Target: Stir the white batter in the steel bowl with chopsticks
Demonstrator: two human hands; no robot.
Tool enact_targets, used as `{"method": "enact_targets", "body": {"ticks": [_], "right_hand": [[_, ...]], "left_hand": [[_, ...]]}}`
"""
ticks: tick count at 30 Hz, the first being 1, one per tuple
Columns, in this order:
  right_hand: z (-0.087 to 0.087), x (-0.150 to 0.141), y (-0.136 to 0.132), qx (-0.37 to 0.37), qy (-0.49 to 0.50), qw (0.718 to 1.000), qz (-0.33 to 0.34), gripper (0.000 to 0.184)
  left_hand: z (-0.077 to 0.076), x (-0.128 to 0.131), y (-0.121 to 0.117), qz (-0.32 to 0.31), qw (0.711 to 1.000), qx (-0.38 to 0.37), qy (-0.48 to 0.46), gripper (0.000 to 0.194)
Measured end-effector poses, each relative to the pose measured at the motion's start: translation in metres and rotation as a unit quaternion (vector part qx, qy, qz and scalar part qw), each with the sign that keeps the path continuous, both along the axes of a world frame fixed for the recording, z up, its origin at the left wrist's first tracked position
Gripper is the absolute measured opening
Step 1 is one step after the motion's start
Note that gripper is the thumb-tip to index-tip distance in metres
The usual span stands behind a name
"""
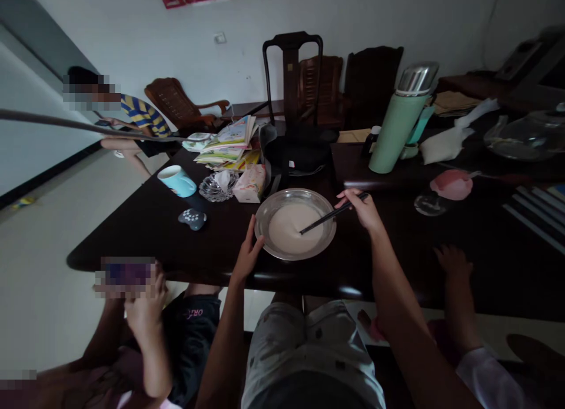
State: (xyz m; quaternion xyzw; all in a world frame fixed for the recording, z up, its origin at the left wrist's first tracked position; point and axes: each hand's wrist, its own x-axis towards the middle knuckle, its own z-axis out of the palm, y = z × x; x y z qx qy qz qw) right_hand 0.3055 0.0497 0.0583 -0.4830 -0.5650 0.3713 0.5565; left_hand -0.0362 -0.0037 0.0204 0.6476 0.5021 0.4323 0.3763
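A wide metal bowl (265,213) stands on the dark table in front of me, with a pale, creamy liquid (285,232) in it. My left hand (248,253) steadies the bowl at its left side, thumb and fingers against the rim. Between the fingers of my right hand (362,210) is a pair of dark chopsticks (326,218). They slant down to the left over the bowl, and their tips dip into the liquid near its middle.
Behind the bowl are a tissue box (251,184), a glass dish (216,187), books (229,144) and a black bag (300,150). A blue mug (179,182) stands left, a green thermos (395,126) right. People sit on both sides; another person's hand (454,262) rests on the table's right.
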Motion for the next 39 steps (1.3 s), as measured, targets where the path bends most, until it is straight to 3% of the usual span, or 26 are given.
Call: {"method": "enact_targets", "body": {"ticks": [4, 9, 15, 21, 26, 32, 37, 39], "right_hand": [[0.000, -0.009, -0.002, 0.003, -0.023, 0.998, 0.066, 0.037], [-0.003, 0.003, -0.001, 0.030, -0.003, 0.999, -0.039, 0.036], [-0.002, -0.006, -0.002, 0.009, -0.029, 0.997, 0.072, 0.035], [-0.003, 0.000, -0.001, 0.020, 0.008, 1.000, -0.016, 0.035], [-0.001, -0.007, -0.003, 0.000, -0.017, 0.997, 0.078, 0.036], [0.000, 0.000, -0.002, 0.017, 0.005, 1.000, -0.014, 0.036], [-0.001, -0.006, -0.003, 0.002, -0.017, 0.997, 0.078, 0.036], [0.000, -0.007, -0.003, 0.013, -0.017, 0.998, 0.067, 0.035]], "left_hand": [[0.001, 0.001, -0.002, 0.006, 1.000, 0.000, -0.002, 0.077], [0.000, 0.002, -0.001, 0.005, 1.000, -0.006, -0.004, 0.079], [0.000, 0.002, -0.001, 0.002, 1.000, -0.003, 0.001, 0.080], [0.000, 0.002, -0.001, 0.003, 1.000, -0.003, 0.011, 0.081], [-0.002, 0.000, 0.000, 0.004, 1.000, -0.001, 0.004, 0.081], [-0.002, 0.000, -0.001, 0.002, 1.000, -0.001, 0.005, 0.081], [0.001, 0.002, -0.002, 0.005, 1.000, -0.005, 0.000, 0.080], [0.001, 0.002, -0.002, 0.005, 1.000, -0.005, -0.001, 0.080]]}}
